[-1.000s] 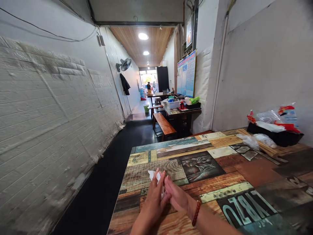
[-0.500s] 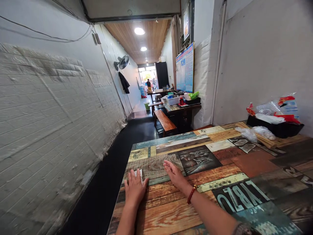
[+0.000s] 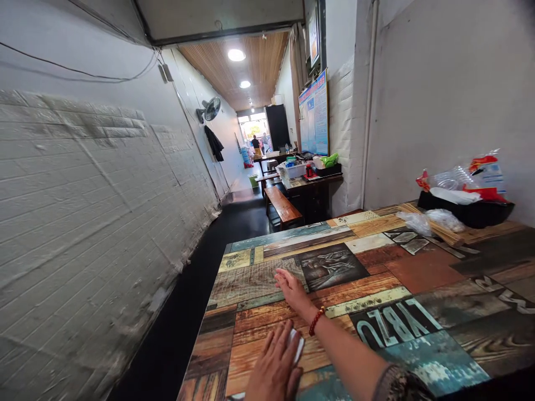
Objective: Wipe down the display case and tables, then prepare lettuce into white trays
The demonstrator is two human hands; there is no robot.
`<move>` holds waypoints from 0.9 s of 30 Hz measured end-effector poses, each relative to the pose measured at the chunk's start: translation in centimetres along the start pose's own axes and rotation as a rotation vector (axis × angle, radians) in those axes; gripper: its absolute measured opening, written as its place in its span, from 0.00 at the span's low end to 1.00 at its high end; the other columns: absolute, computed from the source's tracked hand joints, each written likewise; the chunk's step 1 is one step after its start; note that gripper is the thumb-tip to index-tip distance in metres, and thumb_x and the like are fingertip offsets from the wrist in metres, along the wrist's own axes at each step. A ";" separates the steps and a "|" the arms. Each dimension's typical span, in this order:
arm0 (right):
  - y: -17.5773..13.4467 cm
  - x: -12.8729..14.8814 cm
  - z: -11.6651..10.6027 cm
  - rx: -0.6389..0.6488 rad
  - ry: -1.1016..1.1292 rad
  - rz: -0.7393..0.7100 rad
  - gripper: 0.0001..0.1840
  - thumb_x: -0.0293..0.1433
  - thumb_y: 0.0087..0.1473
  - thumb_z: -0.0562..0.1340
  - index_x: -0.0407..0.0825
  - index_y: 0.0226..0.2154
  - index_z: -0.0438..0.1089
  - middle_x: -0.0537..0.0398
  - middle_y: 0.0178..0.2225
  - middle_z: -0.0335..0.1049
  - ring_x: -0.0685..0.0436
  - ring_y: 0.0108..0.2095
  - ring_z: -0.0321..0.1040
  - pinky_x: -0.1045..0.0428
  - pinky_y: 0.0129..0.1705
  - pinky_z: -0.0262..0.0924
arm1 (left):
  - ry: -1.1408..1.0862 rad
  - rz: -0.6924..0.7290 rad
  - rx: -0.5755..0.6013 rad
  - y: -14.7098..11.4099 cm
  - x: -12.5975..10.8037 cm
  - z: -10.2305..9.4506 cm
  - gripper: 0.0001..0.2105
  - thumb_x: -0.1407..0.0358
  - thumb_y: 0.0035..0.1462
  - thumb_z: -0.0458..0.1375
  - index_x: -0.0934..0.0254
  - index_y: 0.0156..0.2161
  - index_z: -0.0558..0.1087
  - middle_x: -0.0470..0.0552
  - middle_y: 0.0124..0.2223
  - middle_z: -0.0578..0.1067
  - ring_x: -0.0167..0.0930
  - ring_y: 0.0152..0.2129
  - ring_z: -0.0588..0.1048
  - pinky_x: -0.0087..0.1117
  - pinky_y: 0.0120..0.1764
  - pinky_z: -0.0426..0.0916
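On the far left, a white brick-patterned wall (image 3: 83,223) carries a fan (image 3: 210,109) and, below it, a dark jacket (image 3: 214,143). Next comes the left edge of the patchwork-patterned table (image 3: 209,334). Inward from that edge, on the near part of the top, the left hand (image 3: 276,359) lies palm down with its fingers straight, unclenched, covering most of a white tissue (image 3: 297,348); the tissue is pressed on the table and shows beside the fingers. Beyond the far edge stands a wooden bench (image 3: 282,205). Farther from the viewer than the left hand, the right hand (image 3: 291,289) is loosely extended, apparently free of any object, though its palm is hidden; a red beaded bracelet (image 3: 316,321) circles its wrist. Toward the table's far right corner lie clear plastic bags (image 3: 418,224) touching a bundle of thin sticks (image 3: 445,233), and just beside them a black tray (image 3: 468,213) filled with packaging stands near the wall
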State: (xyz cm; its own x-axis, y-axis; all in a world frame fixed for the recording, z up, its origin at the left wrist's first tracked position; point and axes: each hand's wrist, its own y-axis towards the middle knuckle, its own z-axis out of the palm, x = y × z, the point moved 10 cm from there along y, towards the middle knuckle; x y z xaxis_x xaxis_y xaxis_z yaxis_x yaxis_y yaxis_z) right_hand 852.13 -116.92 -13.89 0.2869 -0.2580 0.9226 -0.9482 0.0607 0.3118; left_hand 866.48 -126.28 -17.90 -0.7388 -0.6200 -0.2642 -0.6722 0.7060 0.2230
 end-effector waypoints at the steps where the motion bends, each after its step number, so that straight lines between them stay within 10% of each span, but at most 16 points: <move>1: 0.0 0.0 0.0 0.001 -0.002 0.001 0.25 0.45 0.61 0.51 0.47 0.51 0.69 0.45 0.43 0.76 0.42 0.36 0.76 0.45 0.42 0.70 | 0.021 -0.038 -0.010 -0.9 1.6 -0.6 0.28 0.59 0.61 0.51 0.47 0.66 0.53 0.49 0.69 0.54 0.42 0.64 0.57 0.50 0.61 0.57; 6: 0.1 -0.3 0.0 -0.003 -0.019 0.003 0.25 0.46 0.60 0.51 0.47 0.49 0.71 0.45 0.43 0.76 0.40 0.38 0.75 0.44 0.44 0.70 | 0.156 -0.484 -0.001 -5.4 13.8 -4.6 0.24 0.59 0.63 0.45 0.55 0.63 0.62 0.53 0.68 0.57 0.41 0.64 0.56 0.51 0.62 0.54; 10: 0.0 -0.4 0.3 0.010 -0.018 0.011 0.27 0.46 0.60 0.51 0.46 0.49 0.70 0.44 0.44 0.75 0.40 0.37 0.76 0.44 0.42 0.70 | 0.232 -0.696 0.051 -4.3 17.8 -6.6 0.25 0.60 0.63 0.44 0.65 0.64 0.60 0.59 0.68 0.55 0.41 0.65 0.53 0.49 0.63 0.50; 13: -0.1 -0.3 0.5 0.022 -0.019 0.019 0.27 0.46 0.60 0.49 0.46 0.49 0.70 0.43 0.44 0.75 0.41 0.35 0.76 0.44 0.41 0.70 | 0.247 -0.683 0.067 -0.2 15.6 -6.4 0.27 0.61 0.62 0.45 0.73 0.63 0.60 0.66 0.67 0.55 0.45 0.65 0.52 0.49 0.63 0.50; 17: -0.1 -0.1 0.4 0.018 -0.033 0.022 0.27 0.46 0.60 0.50 0.47 0.48 0.71 0.45 0.43 0.76 0.40 0.37 0.76 0.44 0.43 0.70 | 0.089 -0.382 0.085 4.9 7.0 -3.9 0.27 0.64 0.60 0.49 0.68 0.64 0.60 0.63 0.68 0.53 0.44 0.65 0.51 0.51 0.64 0.48; 21: -0.2 0.2 0.3 0.017 -0.041 0.015 0.25 0.45 0.60 0.51 0.47 0.48 0.71 0.46 0.44 0.76 0.41 0.37 0.75 0.45 0.44 0.69 | -0.034 -0.110 0.039 5.2 -0.6 -1.9 0.29 0.66 0.59 0.49 0.62 0.66 0.54 0.57 0.69 0.55 0.41 0.66 0.50 0.49 0.65 0.50; 27: -0.5 0.7 0.1 0.014 -0.029 0.004 0.26 0.45 0.59 0.51 0.45 0.48 0.71 0.44 0.42 0.76 0.40 0.36 0.75 0.44 0.43 0.68 | -0.195 0.060 -0.185 1.0 0.7 -0.5 0.23 0.73 0.60 0.47 0.60 0.60 0.65 0.58 0.63 0.67 0.37 0.62 0.62 0.45 0.60 0.61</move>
State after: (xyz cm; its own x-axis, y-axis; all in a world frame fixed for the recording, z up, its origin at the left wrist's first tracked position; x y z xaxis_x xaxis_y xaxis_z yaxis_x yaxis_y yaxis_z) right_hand 852.80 -117.18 -13.41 0.2789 -0.2855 0.9169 -0.9512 0.0489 0.3046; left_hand 865.30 -126.19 -17.35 -0.7664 -0.4883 -0.4173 -0.6380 0.6540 0.4065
